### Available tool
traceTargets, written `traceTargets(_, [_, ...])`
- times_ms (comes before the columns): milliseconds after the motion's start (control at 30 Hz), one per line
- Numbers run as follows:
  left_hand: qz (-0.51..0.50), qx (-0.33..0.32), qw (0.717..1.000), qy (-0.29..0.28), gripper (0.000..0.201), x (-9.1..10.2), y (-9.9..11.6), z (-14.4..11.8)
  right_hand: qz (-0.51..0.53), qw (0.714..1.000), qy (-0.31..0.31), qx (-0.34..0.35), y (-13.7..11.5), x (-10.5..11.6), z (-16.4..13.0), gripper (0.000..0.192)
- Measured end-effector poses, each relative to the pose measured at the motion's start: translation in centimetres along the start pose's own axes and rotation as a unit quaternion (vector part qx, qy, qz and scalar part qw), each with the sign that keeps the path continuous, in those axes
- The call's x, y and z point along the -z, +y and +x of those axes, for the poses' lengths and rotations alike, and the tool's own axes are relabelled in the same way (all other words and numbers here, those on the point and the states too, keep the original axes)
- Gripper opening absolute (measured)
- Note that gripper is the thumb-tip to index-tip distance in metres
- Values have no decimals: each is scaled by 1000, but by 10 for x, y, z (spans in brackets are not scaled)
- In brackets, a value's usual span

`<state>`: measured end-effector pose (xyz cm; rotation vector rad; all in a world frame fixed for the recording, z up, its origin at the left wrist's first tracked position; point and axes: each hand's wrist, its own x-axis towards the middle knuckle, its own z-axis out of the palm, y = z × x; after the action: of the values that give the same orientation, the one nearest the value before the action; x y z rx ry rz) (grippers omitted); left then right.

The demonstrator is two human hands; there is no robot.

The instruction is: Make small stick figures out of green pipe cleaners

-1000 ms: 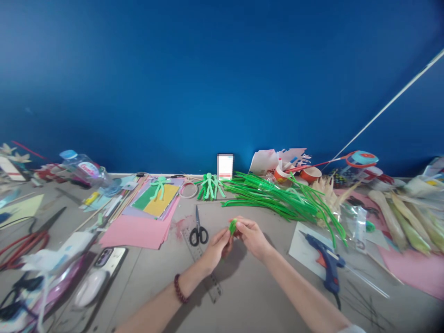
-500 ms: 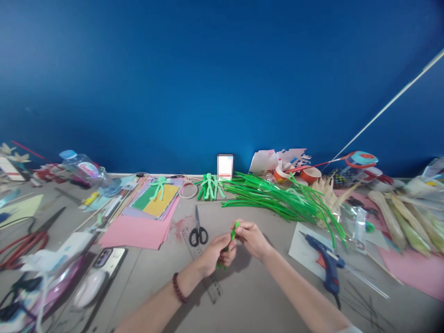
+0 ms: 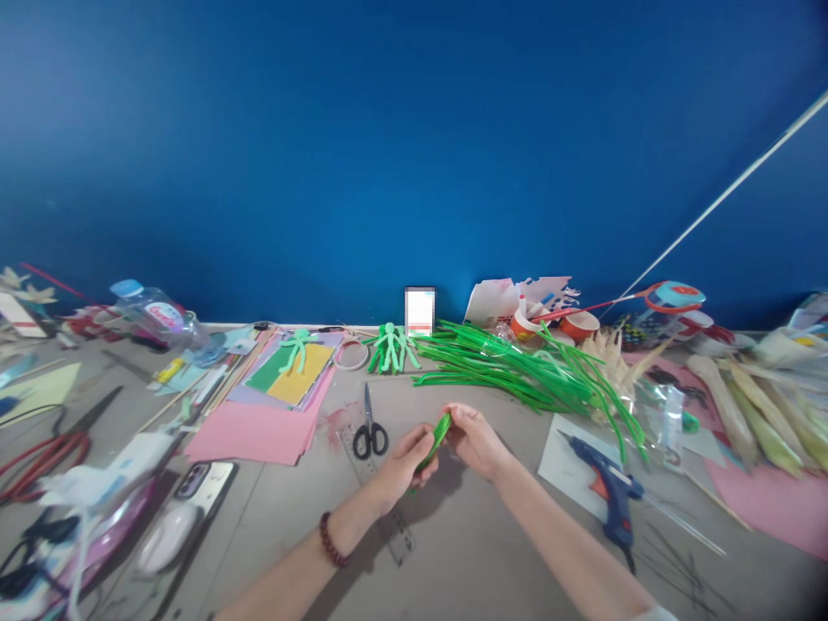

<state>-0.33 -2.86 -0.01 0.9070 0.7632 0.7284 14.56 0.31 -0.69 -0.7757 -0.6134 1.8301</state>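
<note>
My left hand is closed around a green pipe-cleaner piece, which leans up to the right out of its grip. My right hand pinches at the upper end of that piece; its fingertips partly hide the contact. The piece's lower part is mostly covered by my left fingers. Black-handled scissors lie to the left of my hands, and a clear ruler lies under my left wrist. Behind the hands spreads a heap of long green pipe cleaners.
Small light-green pipe-cleaner figures sit by the wall near a blurred-out screen. Pink paper sheets and a phone are at left. On the right, a blue glue gun rests partly on white paper, near corn husks.
The green piece has tilted further to the right, and more of its length shows above my left fingers. My right hand has shifted slightly along with its tip.
</note>
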Motion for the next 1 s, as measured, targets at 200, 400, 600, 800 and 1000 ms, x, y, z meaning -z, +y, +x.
traceTargets(200, [29, -11, 999, 37, 45, -3, 2, -1, -23, 997, -75, -28, -4, 6, 0, 39])
traceTargets(400, [40, -10, 998, 39, 48, -4, 4, -1, -71, 992, -100, -10, -5, 3, -4, 28])
traceTargets(600, [110, -87, 985, 103, 42, 0, 2, 0, -147, 985, -30, 82, -2, 6, 4, 21])
traceTargets(800, [131, -142, 964, 183, 30, 10, -4, 5, -157, 981, 19, 114, 2, 9, 9, 24])
traceTargets(1000, [228, -150, 936, 220, 25, 13, -3, 6, -162, 980, 23, 118, 4, 10, 10, 23])
